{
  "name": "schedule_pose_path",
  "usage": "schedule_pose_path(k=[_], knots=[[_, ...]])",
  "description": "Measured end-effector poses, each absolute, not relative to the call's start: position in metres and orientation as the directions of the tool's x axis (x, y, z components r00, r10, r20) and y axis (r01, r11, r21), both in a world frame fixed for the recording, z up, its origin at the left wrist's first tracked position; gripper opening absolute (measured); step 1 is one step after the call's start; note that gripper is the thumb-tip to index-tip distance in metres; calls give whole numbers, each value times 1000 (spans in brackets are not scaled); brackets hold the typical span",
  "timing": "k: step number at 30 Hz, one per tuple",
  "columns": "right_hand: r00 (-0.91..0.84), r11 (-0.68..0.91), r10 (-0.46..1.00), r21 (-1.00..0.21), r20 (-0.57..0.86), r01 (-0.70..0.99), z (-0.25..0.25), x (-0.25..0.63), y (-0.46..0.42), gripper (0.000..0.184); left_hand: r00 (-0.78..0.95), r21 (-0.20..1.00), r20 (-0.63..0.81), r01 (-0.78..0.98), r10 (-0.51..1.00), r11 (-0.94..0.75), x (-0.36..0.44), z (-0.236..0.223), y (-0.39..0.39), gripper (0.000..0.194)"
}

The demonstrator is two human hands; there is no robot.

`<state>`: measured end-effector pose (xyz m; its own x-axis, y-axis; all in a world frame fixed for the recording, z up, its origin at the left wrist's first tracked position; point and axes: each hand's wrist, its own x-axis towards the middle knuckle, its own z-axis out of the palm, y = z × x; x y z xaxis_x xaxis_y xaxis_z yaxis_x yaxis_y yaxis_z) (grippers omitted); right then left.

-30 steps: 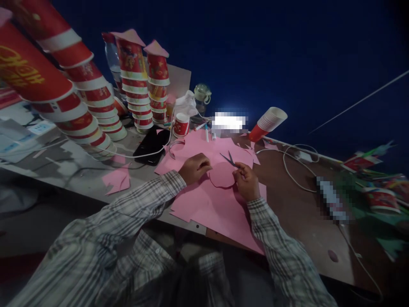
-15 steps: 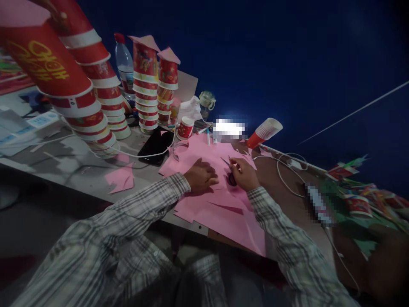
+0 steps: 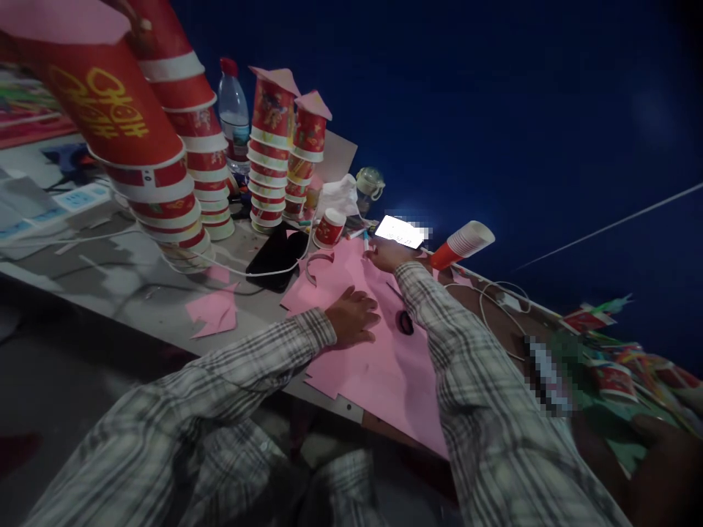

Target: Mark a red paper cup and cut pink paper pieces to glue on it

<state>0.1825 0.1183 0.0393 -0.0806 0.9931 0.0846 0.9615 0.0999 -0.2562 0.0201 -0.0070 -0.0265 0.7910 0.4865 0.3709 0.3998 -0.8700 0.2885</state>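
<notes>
My left hand [image 3: 354,317] lies flat on the pink paper [image 3: 378,366] with fingers spread, holding nothing. My right hand [image 3: 387,255] is stretched forward to the far edge of the pink paper, beside a blue-tipped marker [image 3: 365,239] and a lit phone screen [image 3: 400,230]; its fingers are curled and what they grip is unclear. A pair of scissors [image 3: 403,315] lies on the pink paper between my arms, no hand on it.
Tall stacks of red paper cups [image 3: 165,154] stand at the left and back. A black phone [image 3: 277,256] with a white cable, a water bottle [image 3: 233,117], a tipped cup stack [image 3: 464,243] and pink paper scraps [image 3: 214,311] lie around. White cables cross the brown table [image 3: 505,344] at right.
My right hand put the scissors down on the paper and reached forward toward the markers. My left hand flattened on the pink paper. The view shifted right.
</notes>
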Motion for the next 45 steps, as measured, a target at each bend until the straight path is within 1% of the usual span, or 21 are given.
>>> schedule_pose_path(k=[3, 8, 11, 13, 17, 19, 21, 22, 24, 25, 26, 27, 28, 30, 32, 33, 36, 38, 40, 42, 45], knots=[[14, -21, 998, -130, -55, 991, 35, 171, 131, 33, 784, 299, 376, 403, 495, -865, 21, -29, -6, 39], [132, -141, 987, -97, -92, 985, 25, 151, 143, 34, 789, 282, 358, 418, 499, -864, 21, -30, -7, 44], [176, -190, 979, -130, -106, 973, 22, 153, 149, 43, 789, 285, 352, 423, 504, -860, 20, -29, -8, 43], [197, -212, 975, -168, -102, 963, 21, 160, 151, 48, 784, 291, 356, 424, 508, -858, 21, -29, -8, 42], [195, -206, 979, -284, -64, 937, 19, 179, 145, 42, 778, 303, 365, 419, 511, -856, 21, -29, -8, 39], [185, -184, 982, -354, -32, 917, 20, 188, 139, 42, 782, 305, 363, 414, 507, -858, 21, -28, -8, 37], [178, -154, 984, -415, 20, 897, 26, 196, 132, 48, 784, 303, 358, 415, 507, -858, 20, -27, -8, 36], [187, -129, 979, -477, 76, 869, 30, 200, 129, 53, 787, 301, 354, 416, 506, -858, 21, -27, -8, 35], [260, -33, 935, -672, 241, 740, 42, 209, 121, 61, 791, 298, 343, 420, 507, -857, 21, -27, -7, 34], [332, 42, 887, -772, 321, 634, 48, 213, 116, 63, 792, 297, 337, 423, 509, -856, 21, -27, -7, 33], [398, 122, 839, -840, 372, 529, 53, 217, 110, 64, 793, 297, 332, 426, 511, -855, 21, -27, -7, 32], [424, 160, 819, -864, 387, 478, 58, 220, 102, 63, 793, 297, 327, 430, 514, -852, 21, -27, -7, 32], [433, 173, 815, -876, 384, 451, 61, 223, 91, 56, 792, 298, 324, 435, 518, -850, 21, -27, -7, 32], [371, 191, 884, -944, 284, 268, 61, 226, 63, 39, 791, 298, 323, 436, 520, -849, 21, -26, -8, 33], [285, 171, 939, -980, 195, 105, 55, 224, 28, 29, 794, 289, 332, 428, 509, -856, 20, -25, -8, 36], [226, 131, 965, -991, 136, 35, 50, 223, 10, 28, 796, 282, 337, 424, 503, -860, 19, -25, -8, 37], [165, 81, 983, -996, 75, -28, 33, 219, -36, 28, 808, 254, 326, 424, 490, -869, 18, -23, -8, 38], [136, 60, 990, -994, 48, -87, 21, 219, -54, 35, 822, 236, 304, 424, 481, -874, 19, -23, -7, 40], [154, 58, 987, -996, 47, -65, 11, 219, -62, 37, 832, 228, 287, 421, 474, -878, 20, -23, -6, 41], [187, 69, 980, -998, 68, 2, 3, 217, -65, 37, 834, 230, 275, 426, 478, -875, 21, -23, -5, 42], [204, 140, 965, -982, 164, 125, -3, 209, -68, 33, 829, 232, 268, 439, 491, -868, 20, -23, -5, 45]])
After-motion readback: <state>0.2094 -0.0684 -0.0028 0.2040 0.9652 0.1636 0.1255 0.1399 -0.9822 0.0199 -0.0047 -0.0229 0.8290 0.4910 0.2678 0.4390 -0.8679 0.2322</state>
